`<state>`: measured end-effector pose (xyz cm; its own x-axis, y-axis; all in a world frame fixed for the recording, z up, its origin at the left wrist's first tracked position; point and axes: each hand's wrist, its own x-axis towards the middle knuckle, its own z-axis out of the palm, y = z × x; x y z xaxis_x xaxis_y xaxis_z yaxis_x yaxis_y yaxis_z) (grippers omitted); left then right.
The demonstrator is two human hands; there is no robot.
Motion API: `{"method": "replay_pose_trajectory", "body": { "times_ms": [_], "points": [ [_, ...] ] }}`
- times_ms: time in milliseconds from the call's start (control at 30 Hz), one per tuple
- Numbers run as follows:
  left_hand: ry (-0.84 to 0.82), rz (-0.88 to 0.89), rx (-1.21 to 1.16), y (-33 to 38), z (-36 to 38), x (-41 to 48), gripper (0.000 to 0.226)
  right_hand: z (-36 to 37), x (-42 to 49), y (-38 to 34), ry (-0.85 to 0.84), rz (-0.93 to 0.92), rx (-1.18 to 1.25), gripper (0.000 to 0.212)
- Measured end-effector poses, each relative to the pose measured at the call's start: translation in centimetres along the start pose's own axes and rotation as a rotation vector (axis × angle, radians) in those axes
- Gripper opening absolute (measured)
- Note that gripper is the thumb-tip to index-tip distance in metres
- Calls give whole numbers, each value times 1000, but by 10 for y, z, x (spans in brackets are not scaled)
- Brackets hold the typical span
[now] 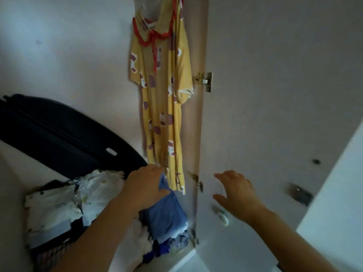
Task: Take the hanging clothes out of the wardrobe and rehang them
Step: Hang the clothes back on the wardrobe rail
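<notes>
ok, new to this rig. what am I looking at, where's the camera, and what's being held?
There is no machine here. It is one picture from a wide-angle camera worn on a person's head, looking forward and down into a wardrobe. The two bare arms are that person's own. The left hand grips a blue cloth on a pile of clothes, just by the hem of a hanging yellow dress. The right hand is open with fingers spread in front of the wardrobe door and holds nothing. A dark suitcase lies at left.
</notes>
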<state>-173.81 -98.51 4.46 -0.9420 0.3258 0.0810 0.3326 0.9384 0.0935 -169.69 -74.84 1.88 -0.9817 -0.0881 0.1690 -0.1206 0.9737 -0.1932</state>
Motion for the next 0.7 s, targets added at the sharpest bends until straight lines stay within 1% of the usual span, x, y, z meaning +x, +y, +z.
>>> {"method": "replay_pose_trajectory", "body": {
  "times_ms": [133, 267, 433, 533, 700],
  "points": [
    [18, 106, -57, 36, 10, -39, 53, -2, -78, 18, 18, 145, -1, 60],
    [-18, 261, 21, 80, 22, -77, 63, -3, -164, 23, 65, 322, -11, 60],
    [-71, 526, -31, 141, 50, -138, 63, -4, -293, 11, 87, 584, -9, 57],
    [-95, 679, 0, 183, 64, -185, 66, -8, -380, -1, 83, 752, -27, 57],
    [-145, 995, -6, 266, 70, -274, 63, -24, -522, -23, 102, 1049, -92, 56]
  ]
}}
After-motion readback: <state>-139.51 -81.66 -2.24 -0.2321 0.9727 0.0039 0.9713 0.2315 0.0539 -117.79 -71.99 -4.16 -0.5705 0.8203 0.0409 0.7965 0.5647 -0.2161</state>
